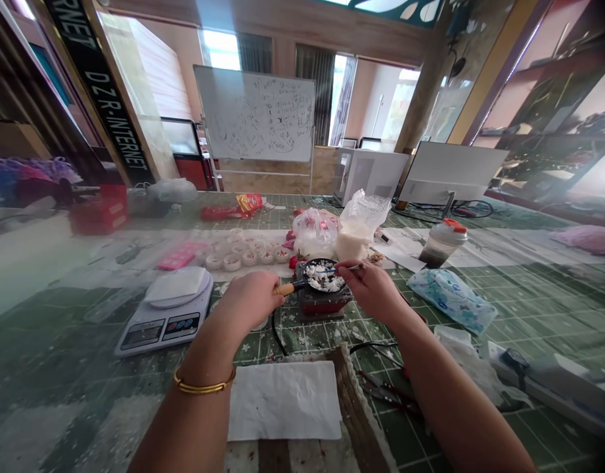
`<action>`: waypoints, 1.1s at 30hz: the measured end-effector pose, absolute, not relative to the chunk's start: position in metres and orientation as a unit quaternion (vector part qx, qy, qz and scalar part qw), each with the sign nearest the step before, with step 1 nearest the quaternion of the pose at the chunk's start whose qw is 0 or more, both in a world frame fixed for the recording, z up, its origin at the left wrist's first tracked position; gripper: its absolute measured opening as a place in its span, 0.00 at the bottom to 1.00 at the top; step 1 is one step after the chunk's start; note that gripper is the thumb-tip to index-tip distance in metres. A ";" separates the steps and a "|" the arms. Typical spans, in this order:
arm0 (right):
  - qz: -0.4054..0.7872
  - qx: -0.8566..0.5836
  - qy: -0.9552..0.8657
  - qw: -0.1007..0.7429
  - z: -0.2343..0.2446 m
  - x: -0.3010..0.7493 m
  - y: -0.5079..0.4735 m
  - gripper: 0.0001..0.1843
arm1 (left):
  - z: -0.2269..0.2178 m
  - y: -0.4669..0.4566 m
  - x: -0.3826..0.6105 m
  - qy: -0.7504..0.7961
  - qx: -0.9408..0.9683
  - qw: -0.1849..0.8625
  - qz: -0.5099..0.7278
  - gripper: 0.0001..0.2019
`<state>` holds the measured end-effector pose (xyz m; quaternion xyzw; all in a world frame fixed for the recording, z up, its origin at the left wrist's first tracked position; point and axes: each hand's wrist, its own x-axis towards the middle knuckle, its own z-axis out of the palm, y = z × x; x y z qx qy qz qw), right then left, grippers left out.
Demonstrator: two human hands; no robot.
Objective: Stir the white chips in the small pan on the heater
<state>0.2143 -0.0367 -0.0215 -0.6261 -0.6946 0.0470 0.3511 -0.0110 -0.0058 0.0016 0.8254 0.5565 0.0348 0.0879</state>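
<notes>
My left hand [255,295] is closed around the wooden handle of a small black frying pan [302,284]. White crumbly chunks [318,277] lie in the pan, which rests on a small dark-red hot plate [324,305]. My right hand [364,279] pinches a thin stirring stick [332,269], whose bluish tip reaches into the white chunks. Just behind the pan stand a clear plastic bag of pale granules [354,236] and a knotted clear bag [314,233]. Several small round white cups [232,263] with reddish bits inside are grouped beyond my left hand.
A kitchen scale [159,328] stands at the left, near a pink mould [181,255]. On the right are a wipes pack [452,299], an orange-lidded bottle [443,243], pliers [388,391] and a power strip [553,387]. White paper [285,401] lies in front; cords cross the table.
</notes>
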 end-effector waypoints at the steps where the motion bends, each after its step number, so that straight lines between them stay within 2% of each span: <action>1: 0.047 -0.624 -0.701 0.342 -0.021 0.213 -0.038 0.17 | 0.002 -0.006 -0.011 0.555 0.827 0.086 0.037 0.09; 7: 0.037 -0.629 -0.686 0.365 -0.015 0.209 -0.044 0.17 | 0.001 -0.005 -0.011 0.551 0.829 0.083 0.035 0.09; 12: 0.065 -0.600 -0.723 0.336 -0.019 0.208 -0.039 0.17 | -0.006 0.001 -0.011 0.549 0.830 0.091 0.037 0.11; 19: 0.026 -0.650 -0.662 0.373 -0.024 0.224 -0.026 0.18 | -0.005 0.002 -0.015 0.544 0.832 0.104 0.038 0.10; 23: 0.072 -0.644 -0.677 0.350 -0.028 0.223 -0.021 0.17 | 0.000 -0.001 -0.015 0.549 0.828 0.106 0.043 0.12; 28: 0.050 -0.640 -0.661 0.389 -0.032 0.217 -0.019 0.18 | 0.000 -0.002 -0.017 0.555 0.823 0.110 0.043 0.10; 33: 0.060 -0.612 -0.708 0.347 -0.033 0.214 -0.021 0.17 | 0.000 -0.003 -0.017 0.550 0.827 0.106 0.044 0.09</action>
